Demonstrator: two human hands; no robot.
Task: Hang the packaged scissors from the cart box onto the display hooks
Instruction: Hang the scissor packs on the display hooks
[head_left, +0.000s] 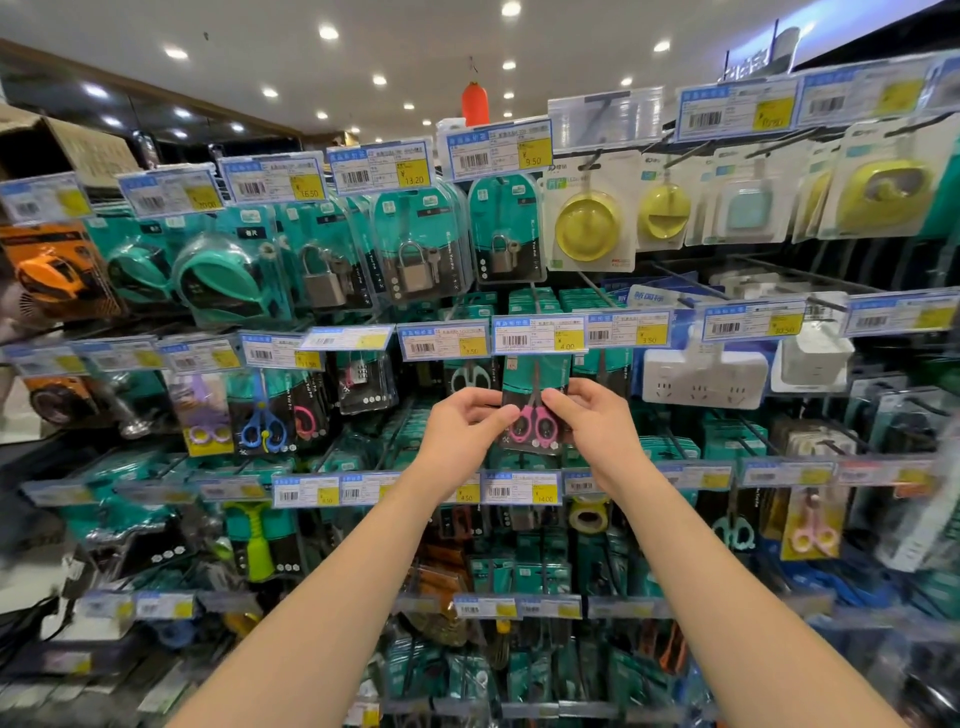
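Observation:
A pack of pink-handled scissors (535, 415) with a teal and black card hangs upright in front of the second row of display hooks, just under a price tag (540, 335). My left hand (462, 421) pinches its left edge. My right hand (587, 415) pinches its right edge. The top of the pack is hidden behind the price tag, so I cannot tell whether it sits on the hook. The cart box is out of view.
Padlocks (415, 260) and tape measures (223, 270) hang on the top row. Blue scissors (262, 421) and other scissor packs hang to the left, white power strips (701, 379) to the right. Price tag strips (415, 488) jut out below my wrists.

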